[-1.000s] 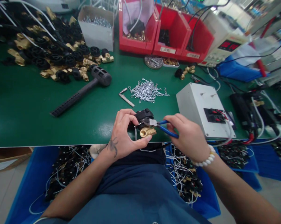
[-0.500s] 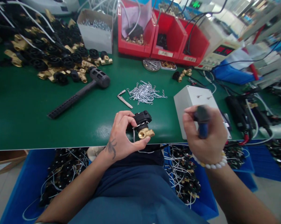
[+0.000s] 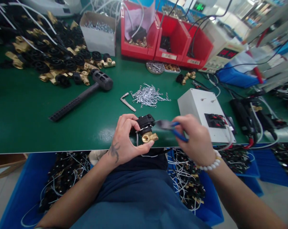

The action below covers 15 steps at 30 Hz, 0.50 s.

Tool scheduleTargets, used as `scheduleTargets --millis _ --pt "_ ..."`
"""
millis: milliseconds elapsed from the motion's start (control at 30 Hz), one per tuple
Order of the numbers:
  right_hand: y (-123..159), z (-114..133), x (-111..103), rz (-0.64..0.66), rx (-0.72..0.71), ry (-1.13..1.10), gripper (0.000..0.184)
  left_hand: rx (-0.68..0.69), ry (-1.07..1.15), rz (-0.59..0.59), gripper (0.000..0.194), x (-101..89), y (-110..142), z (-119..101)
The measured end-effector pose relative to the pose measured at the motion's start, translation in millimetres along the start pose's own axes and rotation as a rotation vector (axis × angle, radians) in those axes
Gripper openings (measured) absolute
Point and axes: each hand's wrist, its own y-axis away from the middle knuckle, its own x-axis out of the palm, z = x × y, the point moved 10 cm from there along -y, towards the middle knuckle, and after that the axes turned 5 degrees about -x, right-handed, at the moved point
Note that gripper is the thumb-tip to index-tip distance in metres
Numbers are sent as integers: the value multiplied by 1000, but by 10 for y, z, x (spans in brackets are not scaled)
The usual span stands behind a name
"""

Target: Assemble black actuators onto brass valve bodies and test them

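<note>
My left hand (image 3: 125,140) is closed around a small valve (image 3: 147,128) with a black coil on top and a brass body below, held just above the front edge of the green table (image 3: 26,117). My right hand (image 3: 196,140) grips blue-handled pliers (image 3: 171,127), slightly blurred, whose jaws point left and almost touch the valve's black top. A white bead bracelet circles my right wrist. A thin white wire hangs from the valve.
A pile of small metal clips (image 3: 148,94) and a hex key (image 3: 127,102) lie behind the hands. A black mallet (image 3: 84,92), a heap of brass-and-black valves (image 3: 50,60), red bins (image 3: 168,35), a white box (image 3: 203,111) and blue crates (image 3: 39,184) of wired valves surround me.
My right hand drew the pliers away from the valve and raised them upright, then brought them back down, jaws toward the valve. My left hand kept the valve nearly still.
</note>
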Motion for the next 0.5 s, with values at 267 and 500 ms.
scheduleTargets --millis 267,500 --pt "-13 -70 -196 -159 42 -69 19 -3 -4 4 37 11 3 0" --pt "31 95 236 211 -85 -93 18 2 -3 -9 38 8 4 9"
